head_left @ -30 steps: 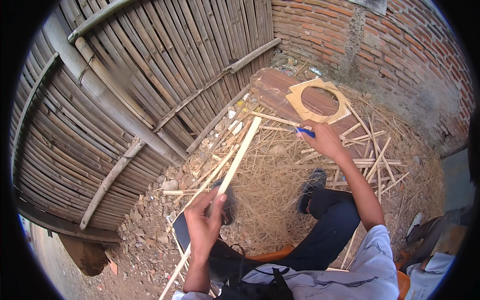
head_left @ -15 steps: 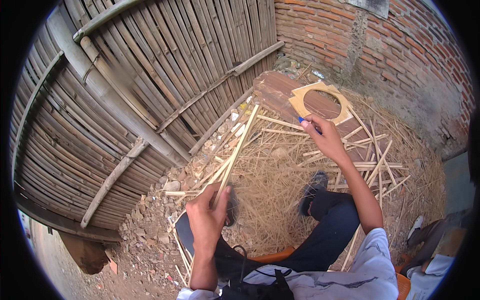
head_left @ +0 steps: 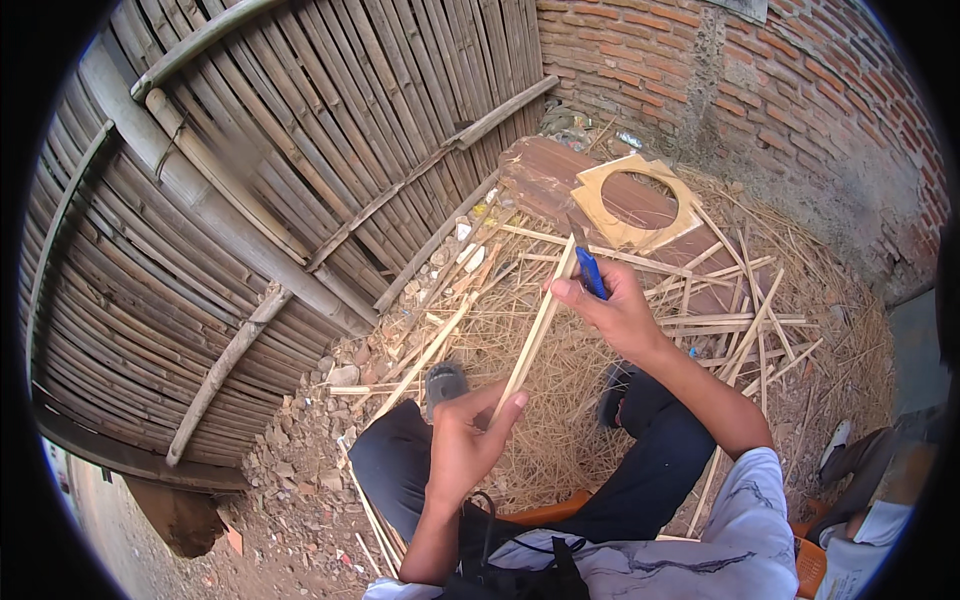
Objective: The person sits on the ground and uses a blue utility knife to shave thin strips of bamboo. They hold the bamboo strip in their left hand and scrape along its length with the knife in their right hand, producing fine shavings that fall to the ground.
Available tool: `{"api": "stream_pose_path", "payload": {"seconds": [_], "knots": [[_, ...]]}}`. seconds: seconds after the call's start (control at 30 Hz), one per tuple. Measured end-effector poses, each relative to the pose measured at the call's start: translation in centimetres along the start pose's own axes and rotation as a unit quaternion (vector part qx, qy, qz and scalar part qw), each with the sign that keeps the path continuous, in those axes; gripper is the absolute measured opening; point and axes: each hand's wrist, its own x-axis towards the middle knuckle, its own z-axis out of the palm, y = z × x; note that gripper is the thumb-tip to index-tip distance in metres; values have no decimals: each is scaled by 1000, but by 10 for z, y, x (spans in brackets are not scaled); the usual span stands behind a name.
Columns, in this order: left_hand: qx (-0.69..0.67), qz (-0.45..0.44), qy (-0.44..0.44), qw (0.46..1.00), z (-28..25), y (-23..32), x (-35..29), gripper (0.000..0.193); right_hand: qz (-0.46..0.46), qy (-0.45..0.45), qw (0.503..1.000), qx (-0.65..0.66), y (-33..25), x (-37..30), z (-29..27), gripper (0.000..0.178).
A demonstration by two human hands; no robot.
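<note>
My left hand [head_left: 468, 440] grips the near end of a long thin bamboo strip [head_left: 537, 330] that slants up and away from me. My right hand [head_left: 612, 310] holds a knife with a blue handle [head_left: 590, 272], its blade set against the far end of that strip. Both hands are above my knees in dark trousers [head_left: 640, 440]. Under them lies a heap of pale shavings [head_left: 560, 400] and cut bamboo strips [head_left: 740, 320].
A bamboo fence [head_left: 250, 200] fills the left side. A brick wall [head_left: 780, 90] closes the back right. A wooden board with a round cut-out [head_left: 600, 195] lies on a brown plank beyond my hands. Rubble and stones [head_left: 330, 400] run along the fence foot.
My right hand has drawn back toward me with the knife along the strip. The strip has swung more upright and my left hand has shifted right, closer to my knees.
</note>
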Motion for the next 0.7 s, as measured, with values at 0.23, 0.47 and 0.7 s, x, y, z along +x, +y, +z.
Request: {"api": "stream_pose_path", "payload": {"seconds": [0.23,0.47,0.7], "knots": [[-225,-103,-223,943,-28,-30,-4,50,-6,26,999,18,-11,0,-11,35],[-241,-124,-90,958,-20,-26,-6,50,-184,58,964,-185,-17,-7,-5,31],[-241,-103,-37,964,-14,-10,-2,47,-303,-25,888,-345,5,-23,20,30]]}}
